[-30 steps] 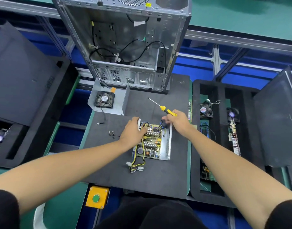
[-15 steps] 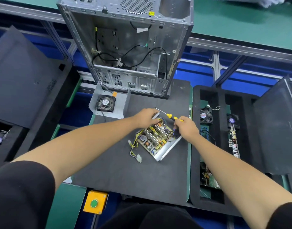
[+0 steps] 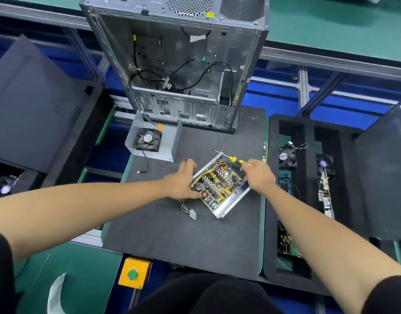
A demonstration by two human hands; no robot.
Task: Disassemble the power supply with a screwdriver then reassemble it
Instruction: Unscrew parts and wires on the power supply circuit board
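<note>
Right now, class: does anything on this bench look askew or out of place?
The open power supply sits skewed on the mat, both hands at its sides. The screwdriver lies behind it, partly under the right hand.

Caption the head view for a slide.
Both hands, left and right, hold the open power supply on the mat; screwdriver behind.

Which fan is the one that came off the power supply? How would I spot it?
Find the tall metal computer case at the back of the dark mat. Just in front of its left corner lies a bent grey metal cover, and the black fan sits inside it. The other fans lie loose in foam trays.
</note>
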